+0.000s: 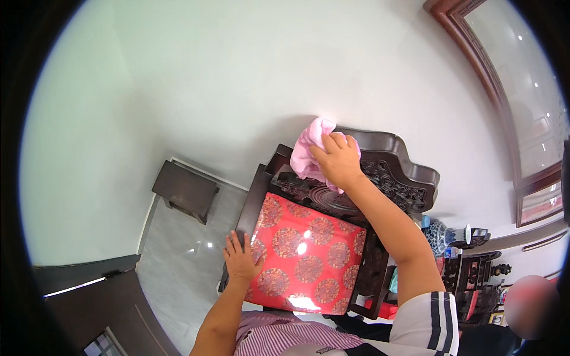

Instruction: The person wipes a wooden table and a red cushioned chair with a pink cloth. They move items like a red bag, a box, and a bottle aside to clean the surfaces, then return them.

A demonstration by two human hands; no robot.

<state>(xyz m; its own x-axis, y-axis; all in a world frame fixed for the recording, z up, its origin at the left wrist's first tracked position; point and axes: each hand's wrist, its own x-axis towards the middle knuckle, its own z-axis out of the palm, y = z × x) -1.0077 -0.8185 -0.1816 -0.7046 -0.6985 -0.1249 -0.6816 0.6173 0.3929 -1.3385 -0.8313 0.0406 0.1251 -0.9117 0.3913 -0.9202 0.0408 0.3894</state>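
Note:
A dark carved wooden armchair (387, 144) stands against the wall before me, its seat covered by a glossy red cushion (297, 249) with round patterned medallions. My right hand (340, 160) grips a bunched pink cloth (307, 149) against the upper left of the chair's backrest. Part of the carving and the top rail is hidden behind the cloth and my forearm. On the left armrest (254, 209) rests my left hand (240, 260), fingers spread, holding nothing. Its thumb side lies by the cushion's left edge.
A low dark wooden stool (187, 189) stands by the wall on the left. To the right are a blue-and-white porcelain vase (438, 236), a plastic bottle (452, 252) and more carved furniture (465, 285). A large wood-framed mirror or glass panel (485, 66) hangs upper right. A dark door (102, 311) is lower left.

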